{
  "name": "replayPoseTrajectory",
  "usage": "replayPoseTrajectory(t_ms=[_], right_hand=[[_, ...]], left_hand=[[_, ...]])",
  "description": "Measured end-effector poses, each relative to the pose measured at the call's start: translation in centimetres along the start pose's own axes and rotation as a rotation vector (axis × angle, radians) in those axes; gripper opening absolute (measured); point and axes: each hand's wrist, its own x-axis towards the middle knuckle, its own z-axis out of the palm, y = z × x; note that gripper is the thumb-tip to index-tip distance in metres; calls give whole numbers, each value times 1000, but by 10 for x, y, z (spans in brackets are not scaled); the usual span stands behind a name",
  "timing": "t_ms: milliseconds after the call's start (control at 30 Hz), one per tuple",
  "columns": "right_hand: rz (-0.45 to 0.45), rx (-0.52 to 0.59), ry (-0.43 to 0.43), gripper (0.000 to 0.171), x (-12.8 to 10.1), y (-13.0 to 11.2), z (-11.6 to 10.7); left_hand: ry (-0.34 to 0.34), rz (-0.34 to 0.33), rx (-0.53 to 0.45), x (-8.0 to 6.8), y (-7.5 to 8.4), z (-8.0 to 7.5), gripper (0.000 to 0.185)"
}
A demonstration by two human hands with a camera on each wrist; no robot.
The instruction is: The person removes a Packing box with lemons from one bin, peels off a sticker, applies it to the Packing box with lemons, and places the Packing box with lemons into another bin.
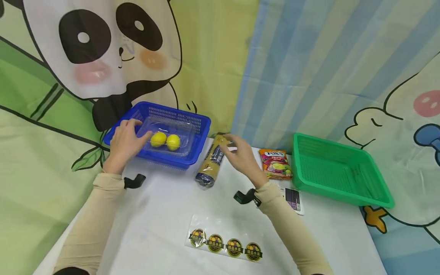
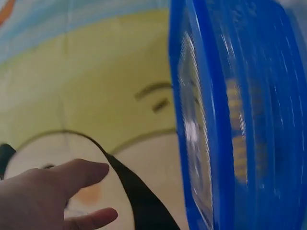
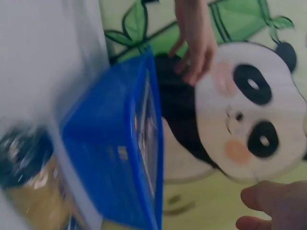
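L hand (image 1: 125, 141) is up over the L side of a blue plastic mesh basket (image 1: 203, 133), fingers loosely bent, holding nothing. R hand (image 1: 240, 154) is the same, nothing in its grasp, raised R of the basket by the top end of a long gold-and-navy plastic-wrapped pack (image 1: 211, 162). R wrist view shows both above rim level, apart from the basket. Thumbs face inward, so there's a wide gap btwn hands, approx. the basket's width.

Basket prob. serves to keep the clear plastic box (image 1: 183, 128) contained; box sits inside it, w/ two round yellow fruits (image 1: 158, 139) showing thru, side by side. Clear sheet w/ four round black-and-gold stickers (image 1: 215, 243) lies flat on the white table (image 1: 154, 229) nearest the person, prob. for easy reach. Orange-red candy bag (image 1: 276, 164) is btwn R hand and a green plastic basket (image 1: 330, 172).

Box looks thin, shiny, rectangular, w/ glare on top; can't tell if it's fastened. Fruits: bright yellow, smooth, lemon-like, approx. equal in size.
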Motion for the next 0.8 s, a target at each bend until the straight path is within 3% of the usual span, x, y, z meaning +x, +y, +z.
replayPoseTrajectory(t_ms=[100, 200, 433, 633, 800], right_hand=[[-2, -25, -109, 46, 32, -21, 24], [26, -83, -187, 49, 59, -34, 48], [220, -74, -236, 54, 96, -45, 94], [282, -80, -248, 58, 105, -51, 124], [324, -121, -247, 55, 107, -56, 132]], left_hand=[[-82, -21, 13, 22, -21, -6, 67], [-176, -35, -12, 38, -35, -3, 73], [-370, -104, -115, 54, -50, 11, 84], [-394, -133, -99, 54, -55, 14, 79], [-380, -134, -82, 55, -55, 18, 74]])
